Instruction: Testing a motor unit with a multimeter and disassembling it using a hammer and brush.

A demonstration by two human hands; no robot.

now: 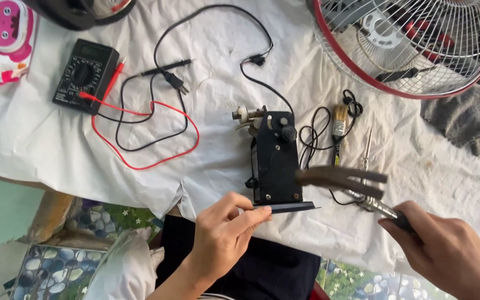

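White sheet (40, 139) as bench. Left hand (220, 236) pinches black strip (284, 208); right hand (445, 250) clenches pliers (343, 182), jaws apparently parted, at 3 o'clock of black unit (275, 164). Next: steady, aligned bite.

soft, even daylight fills the scene, bright without harshness. the white cloth (40, 139) reflects much of it and looks nearly washed out towards the upper left. shadows are faint and short, sitting close under the cables and the black device (276, 161). no strong glare shows. the pliers (345, 183) are smeared by motion blur, and the right hand (451, 253) is slightly soft. the fan guard (412, 50) curves a little at the frame's edge.
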